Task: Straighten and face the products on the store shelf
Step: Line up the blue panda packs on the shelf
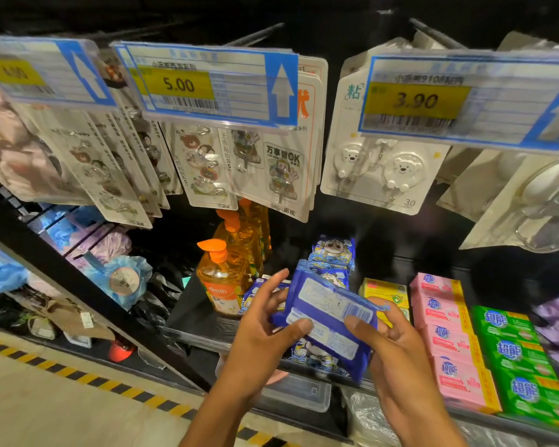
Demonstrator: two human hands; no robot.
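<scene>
Premises: a retail shop, household-goods aisle. Across the top of the frame hang three plastic price tags, each with a yellow price panel and a barcode: a blurred left tag (pixel 39 72), a 5.00 tag (pixel 178 84) at upper centre and a 3.90 tag (pixel 415 101) at upper right. Behind them, carded adhesive hooks (pixel 271 175) hang in multiples. At centre, a dark shelf (pixel 200 324) carries orange pump bottles (pixel 221 279). At lower right stand rows of identical pink soap boxes (pixel 446 337) and green soap boxes (pixel 513 350). Packaged bath sponges (pixel 120 279) sit at left. Yellow-and-black hazard tape (pixel 78 377) marks the floor, lower left.
</scene>
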